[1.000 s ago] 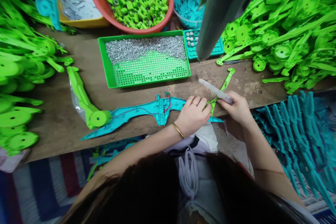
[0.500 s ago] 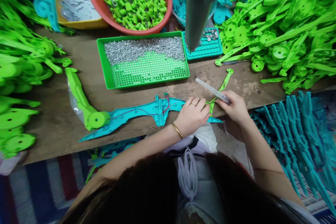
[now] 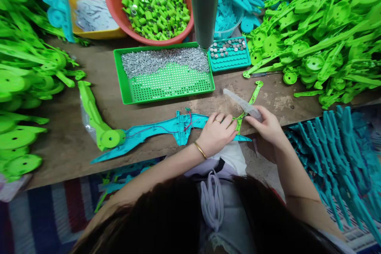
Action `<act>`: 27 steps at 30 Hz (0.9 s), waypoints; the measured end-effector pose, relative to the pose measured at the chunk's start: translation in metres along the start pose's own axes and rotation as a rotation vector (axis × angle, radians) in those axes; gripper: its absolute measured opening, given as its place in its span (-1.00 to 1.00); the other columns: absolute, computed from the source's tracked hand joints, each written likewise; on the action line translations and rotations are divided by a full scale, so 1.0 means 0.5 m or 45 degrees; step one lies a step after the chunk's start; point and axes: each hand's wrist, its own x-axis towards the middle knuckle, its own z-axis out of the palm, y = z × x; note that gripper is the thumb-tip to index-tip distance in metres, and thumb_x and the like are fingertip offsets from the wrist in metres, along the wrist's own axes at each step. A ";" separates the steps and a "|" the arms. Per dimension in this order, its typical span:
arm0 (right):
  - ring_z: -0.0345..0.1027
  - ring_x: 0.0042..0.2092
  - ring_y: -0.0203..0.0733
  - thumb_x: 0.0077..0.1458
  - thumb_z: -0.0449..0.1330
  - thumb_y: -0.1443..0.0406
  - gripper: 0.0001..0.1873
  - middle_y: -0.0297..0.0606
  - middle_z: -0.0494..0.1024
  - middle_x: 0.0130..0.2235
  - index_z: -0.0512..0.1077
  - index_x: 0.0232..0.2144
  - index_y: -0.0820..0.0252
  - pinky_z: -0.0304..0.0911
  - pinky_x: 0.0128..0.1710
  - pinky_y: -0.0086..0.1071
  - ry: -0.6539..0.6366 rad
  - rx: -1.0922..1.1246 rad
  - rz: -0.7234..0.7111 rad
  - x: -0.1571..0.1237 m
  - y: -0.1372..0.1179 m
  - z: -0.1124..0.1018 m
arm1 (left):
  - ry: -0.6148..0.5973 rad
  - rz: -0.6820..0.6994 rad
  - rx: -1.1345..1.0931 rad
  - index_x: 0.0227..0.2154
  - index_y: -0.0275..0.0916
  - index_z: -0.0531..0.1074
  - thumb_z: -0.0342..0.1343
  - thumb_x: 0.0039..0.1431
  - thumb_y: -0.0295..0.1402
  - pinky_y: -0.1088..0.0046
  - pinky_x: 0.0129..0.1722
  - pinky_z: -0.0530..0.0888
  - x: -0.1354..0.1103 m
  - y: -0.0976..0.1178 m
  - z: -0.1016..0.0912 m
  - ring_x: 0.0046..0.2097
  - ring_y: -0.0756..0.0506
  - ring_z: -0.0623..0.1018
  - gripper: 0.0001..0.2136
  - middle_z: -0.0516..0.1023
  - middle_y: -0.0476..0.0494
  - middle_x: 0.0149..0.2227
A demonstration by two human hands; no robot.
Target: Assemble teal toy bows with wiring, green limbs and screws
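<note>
My left hand (image 3: 216, 131) presses down on the right end of a long teal plastic shell (image 3: 160, 129) with red wires, fingers curled and pinching a thin green arm piece (image 3: 251, 101) against it. My right hand (image 3: 268, 126) grips a clear tube-like tool (image 3: 241, 104), its tip slanting up and left over the green piece. A green wheel-ended part (image 3: 98, 121) sits on the teal shell's left end.
A green tray of small metal screws (image 3: 166, 69) and a teal tray of round metal bits (image 3: 229, 52) lie behind. A red bowl of green tubes (image 3: 151, 2), a yellow bin (image 3: 89, 10), green part piles (image 3: 321, 27) and teal parts (image 3: 342, 154) surround the wooden bench. A dark hanging cylinder (image 3: 205, 4) is above.
The view has swung, so the dark cylinder appears further left. Both hands stay at the same joint of teal shell and green piece; the clear tool tilts slightly.
</note>
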 end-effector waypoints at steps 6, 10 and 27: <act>0.43 -0.34 -0.24 0.06 0.20 0.00 -0.65 -0.29 0.56 -0.32 0.46 -0.25 0.11 0.35 -0.33 -0.35 0.296 0.718 0.290 -0.018 0.015 -0.007 | -0.001 -0.011 -0.050 -0.07 -0.30 0.47 0.05 0.31 -0.26 0.15 0.03 0.39 0.001 0.000 0.002 -0.08 -0.18 0.49 -0.74 0.53 -0.23 -0.14; 0.46 -0.29 -0.21 -0.13 0.36 0.07 -0.62 -0.31 0.58 -0.29 0.49 -0.26 0.09 0.39 -0.32 -0.34 0.379 0.745 0.380 -0.018 0.019 -0.016 | 0.000 -0.012 -0.051 -0.08 -0.29 0.48 0.05 0.31 -0.26 0.15 0.04 0.39 0.001 0.000 0.003 -0.09 -0.18 0.49 -0.75 0.53 -0.22 -0.15; 0.50 -0.46 -0.31 -0.30 0.50 0.10 -0.54 -0.38 0.61 -0.44 0.42 -0.39 0.15 0.49 -0.44 -0.45 0.121 0.913 0.652 -0.011 -0.009 0.014 | -0.123 0.053 -0.014 0.00 -0.33 0.43 0.17 -0.13 0.26 0.12 0.06 0.36 0.002 -0.012 -0.013 -0.04 -0.28 0.47 -0.20 0.51 -0.26 -0.06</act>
